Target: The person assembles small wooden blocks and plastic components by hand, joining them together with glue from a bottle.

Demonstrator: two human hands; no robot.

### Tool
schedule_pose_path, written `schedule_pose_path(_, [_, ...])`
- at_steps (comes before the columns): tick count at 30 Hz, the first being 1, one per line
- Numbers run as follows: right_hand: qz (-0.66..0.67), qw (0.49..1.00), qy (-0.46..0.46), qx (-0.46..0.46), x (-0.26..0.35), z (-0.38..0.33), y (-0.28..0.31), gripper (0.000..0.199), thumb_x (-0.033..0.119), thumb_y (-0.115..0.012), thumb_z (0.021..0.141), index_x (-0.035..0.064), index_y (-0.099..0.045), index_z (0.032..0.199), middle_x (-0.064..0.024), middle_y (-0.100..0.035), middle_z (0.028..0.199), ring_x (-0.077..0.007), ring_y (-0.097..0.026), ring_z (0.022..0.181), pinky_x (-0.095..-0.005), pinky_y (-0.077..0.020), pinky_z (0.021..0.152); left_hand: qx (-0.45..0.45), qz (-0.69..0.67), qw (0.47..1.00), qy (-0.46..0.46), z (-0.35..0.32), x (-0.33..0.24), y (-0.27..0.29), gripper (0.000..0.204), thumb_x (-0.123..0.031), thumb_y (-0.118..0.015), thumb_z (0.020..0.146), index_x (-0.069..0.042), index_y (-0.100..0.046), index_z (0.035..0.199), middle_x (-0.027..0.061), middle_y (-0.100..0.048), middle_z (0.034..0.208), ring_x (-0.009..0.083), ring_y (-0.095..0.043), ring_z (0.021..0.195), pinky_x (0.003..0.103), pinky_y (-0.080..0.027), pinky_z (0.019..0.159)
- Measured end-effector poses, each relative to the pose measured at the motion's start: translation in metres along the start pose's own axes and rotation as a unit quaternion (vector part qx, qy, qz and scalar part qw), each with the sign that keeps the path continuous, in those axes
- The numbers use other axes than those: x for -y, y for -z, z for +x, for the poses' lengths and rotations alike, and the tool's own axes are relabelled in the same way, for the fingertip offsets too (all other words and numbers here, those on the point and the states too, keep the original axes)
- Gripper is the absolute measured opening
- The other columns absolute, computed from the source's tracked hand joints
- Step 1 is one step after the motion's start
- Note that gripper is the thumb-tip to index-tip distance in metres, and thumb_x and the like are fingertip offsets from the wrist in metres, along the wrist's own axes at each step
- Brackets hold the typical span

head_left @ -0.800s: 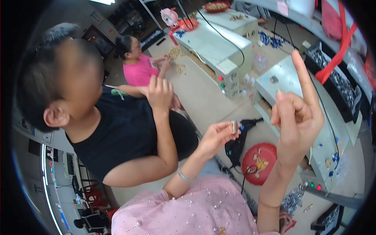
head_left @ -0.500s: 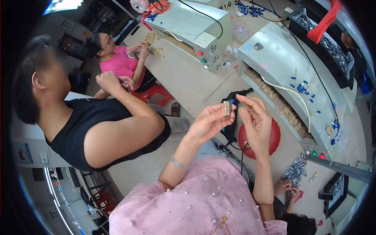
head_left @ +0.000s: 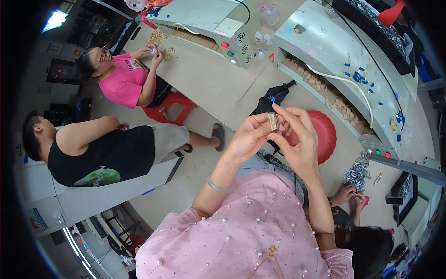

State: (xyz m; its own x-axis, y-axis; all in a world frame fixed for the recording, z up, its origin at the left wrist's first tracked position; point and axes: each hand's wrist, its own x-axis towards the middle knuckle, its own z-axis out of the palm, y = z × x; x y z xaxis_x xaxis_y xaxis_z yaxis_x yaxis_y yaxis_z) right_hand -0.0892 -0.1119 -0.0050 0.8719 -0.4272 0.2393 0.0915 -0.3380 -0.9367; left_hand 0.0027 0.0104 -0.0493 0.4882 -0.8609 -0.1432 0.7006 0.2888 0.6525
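Observation:
My left hand (head_left: 248, 139) is closed on a small tan block with a dark metallic edge (head_left: 273, 122), pinched at its fingertips. Close beside it, my right hand (head_left: 299, 142) has its index finger and thumb apart, one above and one below the block. Whether any of its other fingers touch the block is hidden. A tiny blue piece (head_left: 272, 99) shows just past the right index fingertip; I cannot tell whether it is touched. Behind my hands lie a black cloth-like item (head_left: 283, 93) and a red round scalloped dish or seat (head_left: 324, 135).
A pale machine (head_left: 334, 51) with several tan blocks in its slot and blue bits on top stands at the right. Another machine (head_left: 200, 18) is farther back. A person in pink (head_left: 123, 79) and one in black (head_left: 102, 151) are at left. Metal pieces (head_left: 357, 172) lie near another person's hands.
My right hand has come down and in toward the block, which has turned slightly. The blue piece shows higher, apart from the block. The person in black has moved away from me.

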Motion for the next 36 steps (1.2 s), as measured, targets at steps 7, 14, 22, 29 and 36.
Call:
schedule_pose_path(7, [-0.026,0.998,-0.043,0.032,0.002,0.001,-0.029,0.042,0.0,-0.071,0.069,0.0053,-0.062,0.11,-0.0087,-0.052,0.102,-0.0166,-0.056,0.078,-0.0283,-0.0477,0.069,0.024,-0.024,0.999,0.043,-0.013,-0.008,0.032,0.027,-0.017,-0.056,0.092,0.006,-0.057,0.108,0.0109,-0.061,0.101,0.0179,-0.059,0.096,0.031,-0.048,0.087])
schedule_pose_path(14, [-0.094,0.995,-0.027,0.005,0.002,0.001,-0.059,0.041,-0.003,-0.072,0.067,0.0025,-0.062,0.106,-0.0082,-0.052,0.102,-0.0171,-0.057,0.081,-0.0276,-0.0481,0.07,0.042,-0.055,0.991,0.113,-0.018,-0.03,0.061,0.032,-0.02,-0.055,0.092,0.006,-0.057,0.11,0.0117,-0.061,0.103,0.0195,-0.058,0.1,0.032,-0.047,0.09])
schedule_pose_path(22, [-0.052,0.995,-0.084,-0.005,0.014,0.006,-0.084,0.044,0.002,-0.078,0.061,0.0033,-0.065,0.102,-0.0052,-0.055,0.103,-0.0116,-0.053,0.075,-0.0254,-0.043,0.064,0.126,-0.091,0.969,0.191,-0.009,-0.041,0.094,0.039,-0.023,-0.062,0.088,0.005,-0.056,0.114,0.0094,-0.059,0.101,0.0163,-0.057,0.095,0.029,-0.047,0.085])
schedule_pose_path(29, [-0.027,0.993,-0.109,-0.021,0.02,0.01,-0.093,0.044,0.004,-0.078,0.061,0.0034,-0.065,0.103,-0.005,-0.055,0.101,-0.0108,-0.05,0.073,-0.0246,-0.0422,0.064,0.192,-0.1,0.954,0.207,-0.001,-0.043,0.105,0.037,-0.022,-0.063,0.087,0.005,-0.056,0.112,0.0065,-0.055,0.097,0.0144,-0.053,0.093,0.027,-0.045,0.081])
schedule_pose_path(36, [-0.031,0.99,-0.129,-0.039,0.017,0.014,-0.1,0.042,0.004,-0.077,0.064,0.0031,-0.065,0.104,-0.0045,-0.054,0.101,-0.01,-0.05,0.071,-0.0236,-0.0424,0.062,0.188,-0.149,0.946,0.219,0.006,-0.041,0.106,0.021,-0.008,-0.058,0.087,0.004,-0.056,0.104,0.0085,-0.054,0.096,0.0179,-0.052,0.094,0.03,-0.043,0.085])
